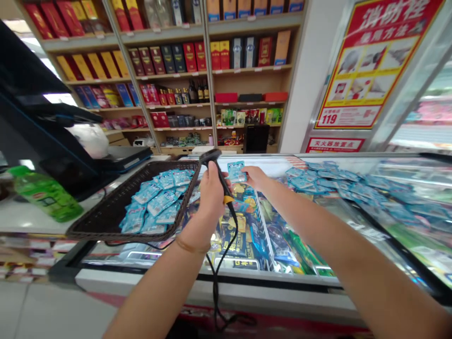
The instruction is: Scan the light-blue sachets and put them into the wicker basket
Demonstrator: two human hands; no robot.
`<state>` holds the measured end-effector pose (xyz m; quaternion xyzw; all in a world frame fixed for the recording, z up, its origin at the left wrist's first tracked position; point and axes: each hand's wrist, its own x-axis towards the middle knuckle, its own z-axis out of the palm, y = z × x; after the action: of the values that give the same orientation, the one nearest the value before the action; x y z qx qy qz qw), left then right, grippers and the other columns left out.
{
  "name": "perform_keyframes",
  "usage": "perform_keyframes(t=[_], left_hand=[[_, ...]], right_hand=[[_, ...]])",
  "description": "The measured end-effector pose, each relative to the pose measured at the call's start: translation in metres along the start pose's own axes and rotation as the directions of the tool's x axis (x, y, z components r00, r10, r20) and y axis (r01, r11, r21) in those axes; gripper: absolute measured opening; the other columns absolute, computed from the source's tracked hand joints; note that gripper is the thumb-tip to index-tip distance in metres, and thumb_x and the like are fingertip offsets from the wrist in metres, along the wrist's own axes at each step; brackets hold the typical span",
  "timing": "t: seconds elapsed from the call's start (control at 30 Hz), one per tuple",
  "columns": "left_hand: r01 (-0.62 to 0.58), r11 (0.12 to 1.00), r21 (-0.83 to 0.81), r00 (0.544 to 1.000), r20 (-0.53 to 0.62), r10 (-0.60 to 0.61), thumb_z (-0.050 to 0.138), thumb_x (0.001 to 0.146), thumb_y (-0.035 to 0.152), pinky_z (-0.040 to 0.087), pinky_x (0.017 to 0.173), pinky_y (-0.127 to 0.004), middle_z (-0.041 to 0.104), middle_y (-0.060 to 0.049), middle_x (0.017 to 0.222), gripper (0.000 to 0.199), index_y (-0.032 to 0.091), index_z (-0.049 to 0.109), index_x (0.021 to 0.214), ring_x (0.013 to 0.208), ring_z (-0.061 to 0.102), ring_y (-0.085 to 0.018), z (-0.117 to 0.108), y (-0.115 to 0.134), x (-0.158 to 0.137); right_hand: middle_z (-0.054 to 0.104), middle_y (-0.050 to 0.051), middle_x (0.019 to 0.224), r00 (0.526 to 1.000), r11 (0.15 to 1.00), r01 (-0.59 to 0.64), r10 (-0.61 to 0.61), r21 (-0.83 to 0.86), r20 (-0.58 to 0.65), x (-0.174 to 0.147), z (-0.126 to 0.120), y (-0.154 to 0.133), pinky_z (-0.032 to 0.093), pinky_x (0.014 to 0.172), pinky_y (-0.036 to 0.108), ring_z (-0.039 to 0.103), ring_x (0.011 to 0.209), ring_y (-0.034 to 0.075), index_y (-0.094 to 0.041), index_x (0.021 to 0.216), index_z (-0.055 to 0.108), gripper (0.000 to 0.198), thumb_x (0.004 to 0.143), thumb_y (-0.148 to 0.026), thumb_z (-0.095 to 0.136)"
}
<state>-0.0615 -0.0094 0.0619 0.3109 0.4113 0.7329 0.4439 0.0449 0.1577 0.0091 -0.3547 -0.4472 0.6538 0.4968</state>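
Note:
My left hand [212,193] is wrapped around a black barcode scanner [219,172] with a yellow band near its cable. The scanner's head tilts up over the freezer. Close to its right, my right hand [257,178] pinches a small blue packet [236,172] by its right edge. A brown woven basket [102,216] stands on the left, holding a heap of similar blue packets [160,202]. On the right, more blue packets [325,179] lie spread over the freezer's glass lid.
Below my hands is a glass-topped chest freezer [353,282] with packaged goods inside. A green bottle [45,195] leans beside the basket, near a dark checkout machine [35,103]. The scanner's black cable [216,292] hangs over the front edge. Stocked shelves [173,75] stand behind.

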Motion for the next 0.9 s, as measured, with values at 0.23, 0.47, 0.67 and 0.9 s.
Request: perform_keyframes(t=[0.23,0.47,0.67,0.9], left_hand=[[-0.145,0.987,-0.073,0.957,-0.265,0.121,0.061,0.092,0.066,0.045,0.044,-0.019,0.058,0.004,0.064,0.046,0.021,0.053,0.086,0.043,0.053,-0.008,-0.066,0.043,0.015],[-0.028,0.999,-0.041,0.972,-0.236,0.017,0.051,0.097,0.066,0.045,0.044,-0.020,0.054,0.004,0.057,0.049,0.019,0.054,0.084,0.042,0.052,-0.010,-0.077,0.035,0.009],[0.003,0.995,-0.097,0.987,-0.157,-0.018,0.052,0.098,0.063,0.042,0.043,-0.019,0.056,0.005,0.062,0.044,0.020,0.053,0.088,0.042,0.050,-0.008,-0.048,0.011,0.004],[0.135,0.987,-0.084,0.991,0.008,-0.135,0.054,0.095,0.065,0.040,0.041,-0.020,0.057,0.005,0.064,0.044,0.022,0.050,0.089,0.042,0.050,-0.008,0.006,-0.039,-0.010]], right_hand=[[0.063,-0.001,0.064,0.975,0.974,-0.211,0.205,0.083,0.081,0.018,0.149,0.013,0.061,0.067,0.028,0.064,0.062,0.015,-0.019,0.095,0.060,0.019,0.085,-0.003,0.057],[0.069,0.002,0.081,0.969,0.982,-0.183,0.171,0.055,0.178,0.019,0.183,0.027,0.060,0.085,0.026,0.069,0.081,0.013,-0.021,0.095,0.063,0.022,0.084,-0.002,0.062],[0.072,0.002,0.080,0.996,1.000,-0.008,0.011,-0.028,0.092,0.014,0.106,0.025,0.056,0.091,0.029,0.069,0.082,0.013,-0.019,0.082,0.068,0.018,0.077,-0.002,0.069],[0.074,0.004,0.089,0.924,0.797,0.201,-0.347,-0.570,-0.159,-0.006,-0.041,0.021,0.051,0.101,0.038,0.069,0.092,0.020,-0.021,0.080,0.070,0.015,0.080,-0.009,0.061]])
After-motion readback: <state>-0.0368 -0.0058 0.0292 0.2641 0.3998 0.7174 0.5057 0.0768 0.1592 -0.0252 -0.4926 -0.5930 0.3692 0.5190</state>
